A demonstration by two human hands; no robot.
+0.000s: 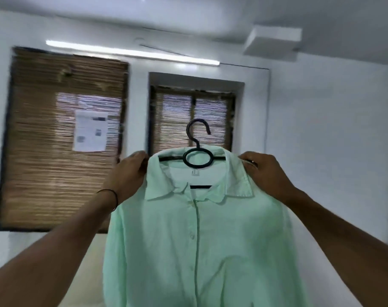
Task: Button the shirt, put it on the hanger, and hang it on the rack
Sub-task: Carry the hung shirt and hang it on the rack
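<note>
A mint-green shirt [201, 244] hangs in front of me on a black hanger [197, 159], its front placket buttoned down the middle. The hanger's hook points up, free in the air. My left hand [127, 173] grips the shirt's left shoulder over the hanger end. At the other shoulder, my right hand [262, 173] grips the shirt the same way. Both arms are raised, holding the shirt up at about head height. No rack is in view.
Ahead is a white wall with two windows covered by bamboo blinds [62, 138]; a paper sheet [90, 130] is stuck on the left one. A tube light [131, 52] runs above. A pale surface [93, 262] lies below the shirt.
</note>
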